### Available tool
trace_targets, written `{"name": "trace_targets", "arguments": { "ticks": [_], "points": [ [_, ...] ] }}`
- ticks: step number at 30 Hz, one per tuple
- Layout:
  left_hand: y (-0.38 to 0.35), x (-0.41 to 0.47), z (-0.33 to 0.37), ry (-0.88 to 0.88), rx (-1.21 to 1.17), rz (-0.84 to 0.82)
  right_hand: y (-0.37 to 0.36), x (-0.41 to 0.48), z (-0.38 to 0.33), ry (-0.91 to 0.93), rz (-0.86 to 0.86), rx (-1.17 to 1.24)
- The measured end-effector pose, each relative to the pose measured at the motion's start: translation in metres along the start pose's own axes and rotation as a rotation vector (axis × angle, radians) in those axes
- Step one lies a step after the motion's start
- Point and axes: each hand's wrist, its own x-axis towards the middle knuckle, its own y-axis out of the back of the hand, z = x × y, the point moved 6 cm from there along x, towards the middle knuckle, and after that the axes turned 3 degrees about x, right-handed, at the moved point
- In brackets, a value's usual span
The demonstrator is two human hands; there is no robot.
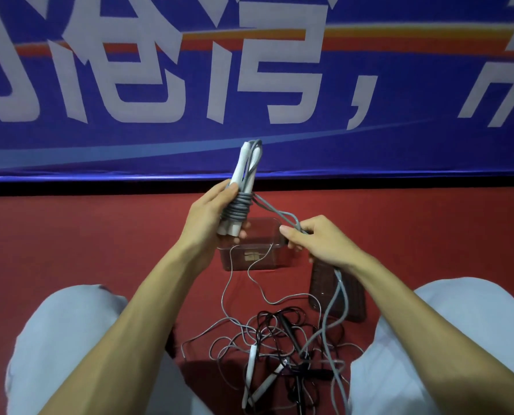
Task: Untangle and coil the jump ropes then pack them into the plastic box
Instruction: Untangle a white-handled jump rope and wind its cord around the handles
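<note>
The left grip (210, 218) is closed round a pair of white handles (240, 175) held side by side and upright above the floor (85, 235), with several turns of the thick grey jump rope (237, 209) bound tightly round their lower half. From that winding two strands run to the right grip (318, 242), whose thumb and forefinger pinch them. The loose rope then drops past the wrist and across a dark clear lid (354, 304) into the tangle (279, 339) lying between the knees. There a black rope (279, 317) and a thinner grey cord with its own white handles (252, 359) loop over one another. The plastic box (267, 263) sits open on the floor directly under the hands, nearer the floor's far edge by the blue banner (249, 85), with only a thin strand trailing over its rim. The thick rope looks light, rubbery and springy, so the turns will probably loosen if tension drops. It seems best held close to the bundle and fed under steady pull. The smooth plastic handles may slip against each other, so they probably need clamping together over the coils rather than at their bare tips. The slack below crosses the other cords and may snag, so it will likely need lifting clear, not yanking.
</note>
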Motion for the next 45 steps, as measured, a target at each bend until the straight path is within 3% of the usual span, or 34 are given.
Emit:
{"name": "trace_targets", "arguments": {
  "ticks": [5, 13, 16, 22, 26, 30, 33, 41, 45],
  "points": [
    [0.008, 0.004, -0.013, 0.021, 0.169, 0.047, 0.007, -0.005, -0.014, 0.167, 0.135, -0.282],
    [0.01, 0.009, -0.031, -0.117, 0.891, 0.054, -0.008, -0.016, -0.027, 0.311, -0.187, -0.465],
    [0.003, 0.009, -0.038, -0.131, 1.035, -0.015, -0.009, -0.021, -0.035, 0.346, -0.236, -0.492],
    [-0.017, 0.002, -0.044, -0.176, 1.198, -0.221, -0.004, -0.027, -0.04, 0.488, -0.144, -0.566],
    [-0.028, -0.003, -0.043, -0.252, 1.193, -0.348, 0.002, -0.029, -0.041, 0.542, 0.007, -0.58],
    [-0.034, -0.009, -0.039, -0.265, 1.138, -0.426, 0.015, -0.021, -0.035, 0.376, 0.152, -0.421],
    [-0.04, -0.015, -0.038, -0.267, 1.05, -0.473, 0.018, -0.016, -0.027, 0.211, 0.158, -0.226],
    [-0.049, -0.017, -0.034, -0.237, 0.966, -0.478, 0.028, -0.006, -0.007, -0.01, 0.193, 0.275],
    [-0.047, -0.018, -0.026, -0.245, 0.886, -0.394, 0.022, -0.006, 0.002, -0.105, 0.131, 0.411]
  ]
}}
